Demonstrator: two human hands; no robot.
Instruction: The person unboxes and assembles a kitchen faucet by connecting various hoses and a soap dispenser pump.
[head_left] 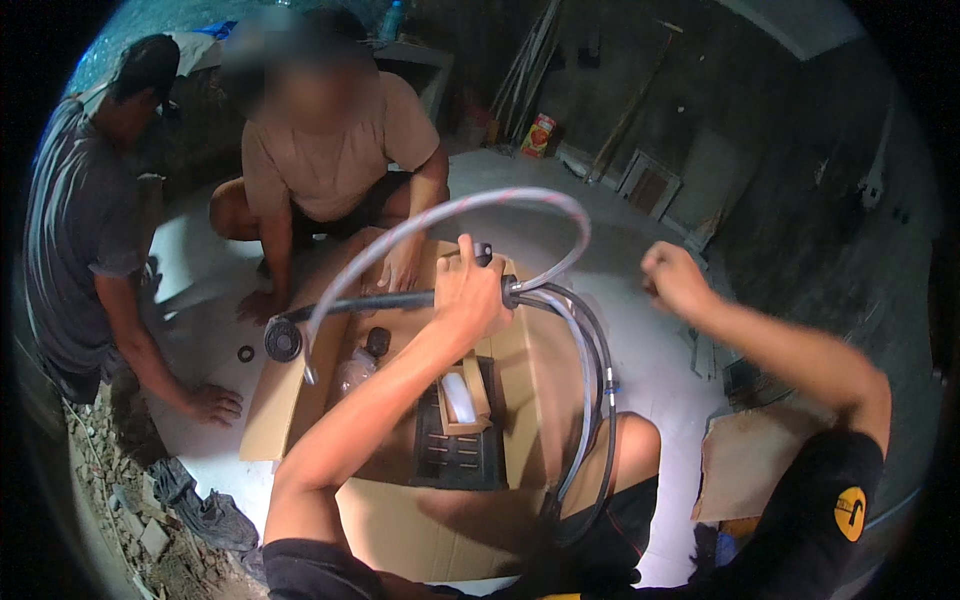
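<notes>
My left hand (468, 292) is closed around a black faucet (385, 300), held slantwise above an open cardboard box (535, 400). Its long tube points left and ends in a round black piece (283, 341). From the faucet's right end, black hoses (602, 350) hang toward my knee, and a pale hose (440, 208) loops over to the left. Raised in the air to the right, away from the faucet, my right hand (670, 275) has its fingers curled; whatever they may hold is hidden. Inside the box lie a black slotted tray (458, 462) and a small carton with a white item (459, 398).
One person (330, 150) squats across the box, a hand at its far side. Another person (90, 240) leans in from the left, palm on the floor. A black ring (246, 353) lies there. Rubble (150, 530) is lower left; a cardboard piece (755, 460) is right.
</notes>
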